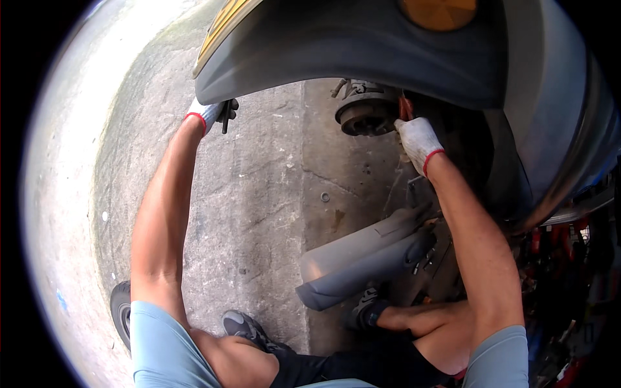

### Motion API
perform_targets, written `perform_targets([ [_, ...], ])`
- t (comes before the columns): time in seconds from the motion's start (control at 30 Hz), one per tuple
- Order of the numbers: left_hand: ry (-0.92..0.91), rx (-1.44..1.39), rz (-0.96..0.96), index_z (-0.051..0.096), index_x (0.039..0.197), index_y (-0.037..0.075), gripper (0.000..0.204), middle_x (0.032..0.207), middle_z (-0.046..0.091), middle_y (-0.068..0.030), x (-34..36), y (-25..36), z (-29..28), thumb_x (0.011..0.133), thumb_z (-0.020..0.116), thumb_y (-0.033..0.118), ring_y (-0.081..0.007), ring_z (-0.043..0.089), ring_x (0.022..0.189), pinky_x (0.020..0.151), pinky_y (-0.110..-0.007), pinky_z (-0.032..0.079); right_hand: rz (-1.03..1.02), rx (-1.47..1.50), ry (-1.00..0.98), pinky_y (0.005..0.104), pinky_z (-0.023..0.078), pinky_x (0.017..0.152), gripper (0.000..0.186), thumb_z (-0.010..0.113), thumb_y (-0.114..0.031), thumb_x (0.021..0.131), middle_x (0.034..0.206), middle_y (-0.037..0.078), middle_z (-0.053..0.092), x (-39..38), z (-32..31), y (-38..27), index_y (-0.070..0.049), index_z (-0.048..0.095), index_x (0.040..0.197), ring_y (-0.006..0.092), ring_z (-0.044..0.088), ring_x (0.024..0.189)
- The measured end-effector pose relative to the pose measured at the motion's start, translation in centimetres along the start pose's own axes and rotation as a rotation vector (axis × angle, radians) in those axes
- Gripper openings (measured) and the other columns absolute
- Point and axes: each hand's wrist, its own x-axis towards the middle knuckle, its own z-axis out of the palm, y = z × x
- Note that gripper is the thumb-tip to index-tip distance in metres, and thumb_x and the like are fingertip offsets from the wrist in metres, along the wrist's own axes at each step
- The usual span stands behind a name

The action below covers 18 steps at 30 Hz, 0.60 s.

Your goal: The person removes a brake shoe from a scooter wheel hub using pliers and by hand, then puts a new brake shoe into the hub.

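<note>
A dark grey scooter fender [336, 55] with a round orange reflector [440, 10] spans the top of the view. My left hand [208, 113], in a white glove with a red cuff, is at its left end, partly hidden behind the edge. The fingers curl around a thin black rod-like piece [225, 119]. Under the fender, my right hand [417, 137], gloved the same way, is closed around a red tool [405, 107] pointing up; its tip is hidden in shadow. Left of that hand is a round metal hub [367, 113].
A long grey muffler-like part [365, 252] lies slantwise between my right arm and my feet. A small ring [325, 196] is on the concrete floor [259, 194]. A tyre [121, 313] stands at the lower left. Red and dark clutter [556, 271] fills the right side.
</note>
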Motion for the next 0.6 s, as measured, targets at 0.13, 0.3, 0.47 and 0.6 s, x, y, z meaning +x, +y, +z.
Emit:
perform_targets([
  [0.13,0.194,0.262,0.438,0.056,0.111,0.003,0.037,0.093,0.063,-0.0122,-1.7,-1.8,0.3,0.092,0.055,0.034,-0.0195,0.062,0.077,0.064,-0.031,0.049,0.003,-0.013,-0.052,0.0414,0.046,0.055,0.031,0.055,-0.026,0.087,0.069,0.012,0.054,0.7,-0.9,0.2,0.004,0.058,0.092,0.025,0.053,0.056],
  [0.3,0.534,0.801,0.819,0.062,0.106,0.005,0.038,0.097,0.066,-0.0156,-2.2,-1.9,1.1,0.084,0.065,0.036,-0.0309,0.064,0.09,0.076,-0.037,0.05,-0.003,0.04,-0.091,0.0384,0.044,0.052,0.029,0.055,-0.025,0.088,0.07,0.009,0.052,0.8,-0.9,0.3,0.003,0.058,0.093,0.0218,0.051,0.054],
  [0.47,0.497,0.74,0.846,0.062,0.106,0.005,0.031,0.097,0.066,-0.0166,-0.2,-2.0,0.8,0.088,0.06,0.03,-0.0322,0.062,0.094,0.08,-0.035,0.049,0.007,0.023,-0.081,0.0285,0.033,0.045,0.018,0.053,-0.022,0.09,0.066,0.0,0.049,0.3,-0.6,0.2,-0.007,0.054,0.08,0.0115,0.041,0.052],
  [0.6,0.393,0.614,0.726,0.061,0.108,0.003,0.029,0.1,0.064,-0.0126,0.6,-1.4,-0.2,0.091,0.058,0.025,-0.0228,0.06,0.091,0.078,-0.033,0.048,0.024,-0.029,-0.044,0.0287,0.036,0.047,0.017,0.053,-0.023,0.089,0.067,0.0,0.051,-0.1,-0.3,-0.1,-0.007,0.055,0.083,0.0119,0.044,0.054],
])
